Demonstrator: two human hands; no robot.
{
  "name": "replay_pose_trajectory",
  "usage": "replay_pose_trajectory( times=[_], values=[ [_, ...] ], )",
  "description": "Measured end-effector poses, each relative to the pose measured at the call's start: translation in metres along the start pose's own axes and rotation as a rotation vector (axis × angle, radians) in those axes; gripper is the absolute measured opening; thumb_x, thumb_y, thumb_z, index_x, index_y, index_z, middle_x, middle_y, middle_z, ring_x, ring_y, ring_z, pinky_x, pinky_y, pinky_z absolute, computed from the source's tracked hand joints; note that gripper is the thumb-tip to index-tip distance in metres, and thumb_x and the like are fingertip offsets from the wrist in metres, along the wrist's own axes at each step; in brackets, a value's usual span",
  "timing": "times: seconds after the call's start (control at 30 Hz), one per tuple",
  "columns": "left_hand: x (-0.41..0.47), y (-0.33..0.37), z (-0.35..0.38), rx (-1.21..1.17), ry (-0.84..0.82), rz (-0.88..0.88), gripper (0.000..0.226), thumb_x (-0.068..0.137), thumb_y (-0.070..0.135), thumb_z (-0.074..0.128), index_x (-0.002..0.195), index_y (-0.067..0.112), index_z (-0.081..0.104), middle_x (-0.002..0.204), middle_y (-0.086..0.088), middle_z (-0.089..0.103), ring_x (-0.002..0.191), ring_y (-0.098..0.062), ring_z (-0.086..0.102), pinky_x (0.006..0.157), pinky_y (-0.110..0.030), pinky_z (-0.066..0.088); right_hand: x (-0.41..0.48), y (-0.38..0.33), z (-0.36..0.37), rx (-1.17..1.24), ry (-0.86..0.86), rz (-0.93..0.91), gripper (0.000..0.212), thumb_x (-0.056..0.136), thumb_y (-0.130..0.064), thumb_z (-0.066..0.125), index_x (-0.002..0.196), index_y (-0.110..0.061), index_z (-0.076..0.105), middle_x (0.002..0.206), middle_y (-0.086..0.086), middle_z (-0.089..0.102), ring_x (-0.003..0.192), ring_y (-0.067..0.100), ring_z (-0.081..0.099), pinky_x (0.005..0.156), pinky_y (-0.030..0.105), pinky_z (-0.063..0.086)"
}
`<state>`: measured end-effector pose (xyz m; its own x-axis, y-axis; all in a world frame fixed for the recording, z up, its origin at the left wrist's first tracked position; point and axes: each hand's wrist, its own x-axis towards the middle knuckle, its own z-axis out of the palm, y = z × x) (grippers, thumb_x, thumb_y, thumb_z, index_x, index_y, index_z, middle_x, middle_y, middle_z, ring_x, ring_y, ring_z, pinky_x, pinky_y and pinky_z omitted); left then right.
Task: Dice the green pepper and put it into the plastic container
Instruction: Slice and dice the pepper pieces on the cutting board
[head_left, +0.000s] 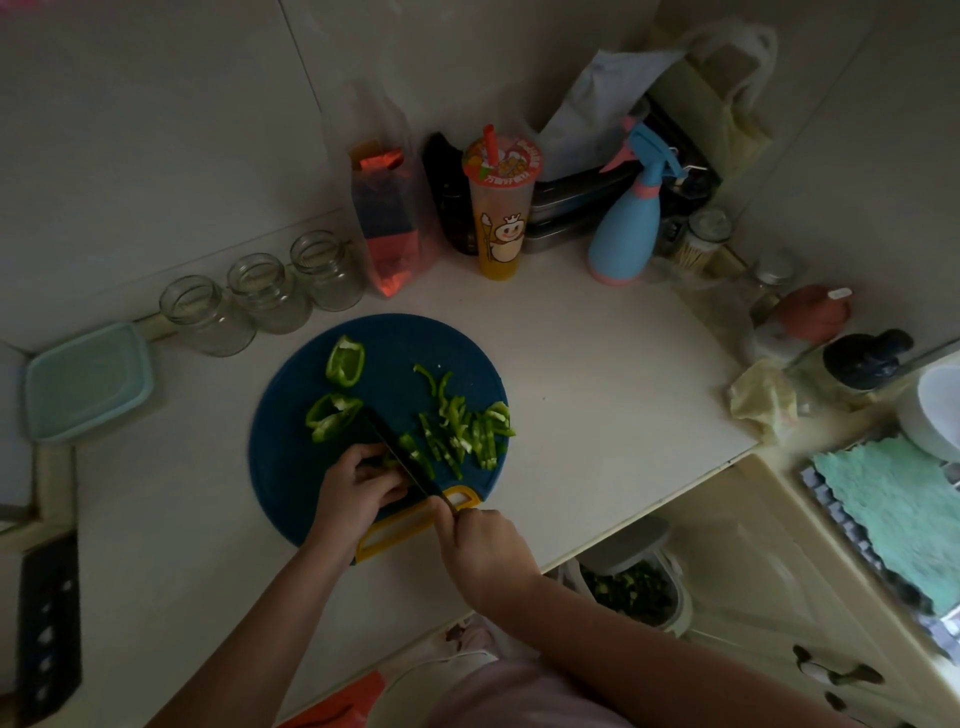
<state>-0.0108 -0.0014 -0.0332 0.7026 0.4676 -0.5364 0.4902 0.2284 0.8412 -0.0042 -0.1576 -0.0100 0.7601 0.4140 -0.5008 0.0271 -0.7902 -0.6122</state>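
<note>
At front board (291, 483) edge: right hand (483, 545) around knife (402, 460), left hand (358, 488) tight on pepper (387, 461).

The left hand (358, 488) hides most of the green pepper piece (385, 461) beneath it. The right hand (483, 545) covers the handle of the dark slim knife (382, 431).

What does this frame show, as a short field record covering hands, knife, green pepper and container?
left hand: curled fingers hold the green pepper piece at the blade
right hand: grips the dark-bladed knife by its handle
board: round blue cutting board on a pale counter
cut pepper: green strips piled on the board's right side; no dice visible
uncut pepper: two larger green chunks on the board's left side
container: pale teal square plastic container, left of the board and apart from it; contents not discernible
</note>
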Motion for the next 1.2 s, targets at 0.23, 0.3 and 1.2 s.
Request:
replay_pose_trajectory(
  times=[0.23, 0.3, 1.2],
  values=[
    [0.0, -0.002, -0.002, 0.006, 0.003, -0.019, 0.033, 0.081, 0.0, 0.066, 0.112, 0.004, 0.055, 0.092, -0.018, 0.068, 0.082, -0.029, 0.07, 0.076, -0.036, 0.056, 0.009, -0.005, 0.001, -0.084, 0.008, -0.008, 0.055, 0.098, -0.056, 0.02, 0.081, -0.012, 0.048, 0.097, 0.017, 0.064, 0.091, 0.035, 0.061, 0.067, 0.032, 0.037],
    [0.0, 0.0, -0.002, 0.007, 0.0, -0.026, 0.033, 0.081, 0.0, 0.067, 0.111, 0.004, 0.056, 0.091, -0.017, 0.068, 0.08, -0.026, 0.07, 0.073, -0.032, 0.058, 0.013, -0.006, 0.002, -0.086, 0.01, 0.005, 0.056, 0.099, -0.056, 0.021, 0.086, -0.011, 0.052, 0.099, 0.017, 0.064, 0.094, 0.035, 0.061, 0.068, 0.032, 0.038],
    [-0.002, 0.01, -0.007, -0.045, -0.028, -0.024, 0.035, 0.08, 0.006, 0.07, 0.112, 0.009, 0.056, 0.094, -0.013, 0.067, 0.08, -0.021, 0.07, 0.069, -0.024, 0.058, 0.044, -0.004, -0.016, 0.378, -0.038, 0.132, 0.065, 0.093, -0.065, 0.026, 0.06, -0.011, 0.043, 0.058, 0.008, 0.049, 0.05, 0.022, 0.051, 0.054, 0.035, 0.047]
  ],
)
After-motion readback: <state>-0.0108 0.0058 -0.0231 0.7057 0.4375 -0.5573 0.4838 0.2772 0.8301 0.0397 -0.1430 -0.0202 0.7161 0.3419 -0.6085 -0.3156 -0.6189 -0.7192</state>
